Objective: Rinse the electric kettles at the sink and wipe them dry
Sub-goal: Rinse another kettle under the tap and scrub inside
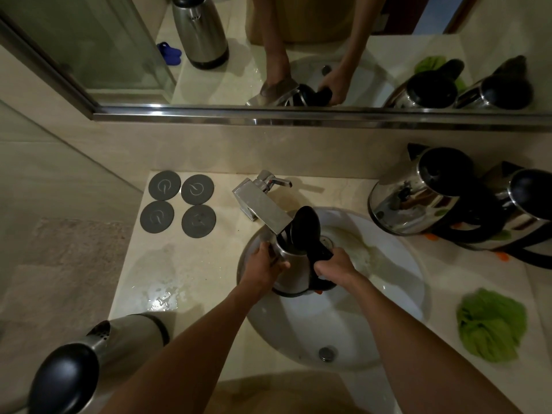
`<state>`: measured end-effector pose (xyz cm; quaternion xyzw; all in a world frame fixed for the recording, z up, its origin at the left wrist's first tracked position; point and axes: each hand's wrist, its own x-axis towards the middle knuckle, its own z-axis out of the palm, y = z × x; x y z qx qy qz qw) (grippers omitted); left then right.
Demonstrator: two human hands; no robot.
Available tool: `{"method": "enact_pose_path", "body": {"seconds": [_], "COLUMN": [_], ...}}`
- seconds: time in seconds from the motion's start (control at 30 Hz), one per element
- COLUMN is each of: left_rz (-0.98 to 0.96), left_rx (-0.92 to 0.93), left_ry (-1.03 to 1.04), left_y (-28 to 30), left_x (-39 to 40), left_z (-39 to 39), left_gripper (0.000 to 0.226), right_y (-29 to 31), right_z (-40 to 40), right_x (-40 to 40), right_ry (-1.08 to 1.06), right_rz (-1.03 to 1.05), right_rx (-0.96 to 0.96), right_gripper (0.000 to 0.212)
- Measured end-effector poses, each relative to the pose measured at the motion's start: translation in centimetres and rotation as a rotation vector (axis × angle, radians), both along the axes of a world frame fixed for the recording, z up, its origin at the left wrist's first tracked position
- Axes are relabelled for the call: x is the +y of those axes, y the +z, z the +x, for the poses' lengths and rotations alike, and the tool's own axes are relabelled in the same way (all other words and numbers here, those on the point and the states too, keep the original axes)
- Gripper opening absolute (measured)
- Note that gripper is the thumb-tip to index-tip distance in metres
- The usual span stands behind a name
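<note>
here both hands hold kettle [294, 271] under faucet [263, 204].

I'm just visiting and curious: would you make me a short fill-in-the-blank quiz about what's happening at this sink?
1. The kettle held under the faucet has its lid ____.
2. The right hand grips the kettle's ____.
3. On the counter left of the faucet lie ____ round grey bases.
4. The cloth right of the sink is ____ in colour.

Missing words: open; handle; four; green

Both forearms reach forward and slightly inward. The left grip [264, 268] lies with fingers wrapped forward. The right grip [333, 267] is curled tight, knuckles up.
</note>
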<state>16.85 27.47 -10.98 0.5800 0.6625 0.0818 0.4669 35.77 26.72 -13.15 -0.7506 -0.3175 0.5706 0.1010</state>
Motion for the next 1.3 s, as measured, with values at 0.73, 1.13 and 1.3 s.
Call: {"method": "enact_pose_path", "body": {"seconds": [0.73,1.13,1.3], "left_rz": [-0.011,-0.021,-0.032], "left_rx": [0.025,0.002,-0.001], "left_ry": [0.015,-0.003,0.001], "left_y": [-0.22,0.24,0.43], "left_x": [-0.03,-0.29,-0.52], "left_z": [0.12,0.02,0.11], "left_gripper": [0.042,0.047,0.047], "right_y": [-0.23,-0.44,-0.68], "right_z": [-0.11,-0.14,0.03], "right_x": [-0.48,-0.9,-0.96], "right_ry": [-0.056,-0.043,-0.024], "right_rz": [-0.015,-0.018,-0.008], "right_rx": [0.007,-0.004,-0.001], "right_gripper": [0.027,0.025,0.037]}}
